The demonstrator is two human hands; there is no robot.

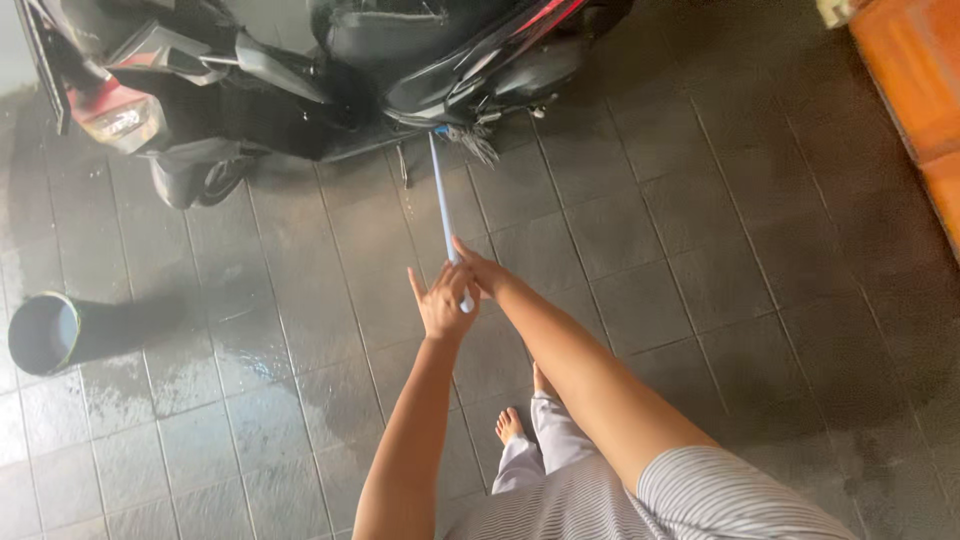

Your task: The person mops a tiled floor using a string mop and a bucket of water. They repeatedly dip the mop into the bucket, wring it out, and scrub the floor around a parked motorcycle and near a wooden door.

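Both hands meet at the near end of a long pale-blue handle [444,205]. Left hand [442,305] wraps it loosely, index and little finger sticking up; right hand [484,272] grips from the side, fingers curled. Far end – bristly head [470,140] – sits under the scooter [300,80]. Wet tiles [700,250], dark bucket [45,332] well to the left.

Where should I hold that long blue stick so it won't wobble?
Probably the near end of the blue stick, coming from your own side, where the left hand and right hand meet it. It is thin and straight, and its far end reaches the motorbike.
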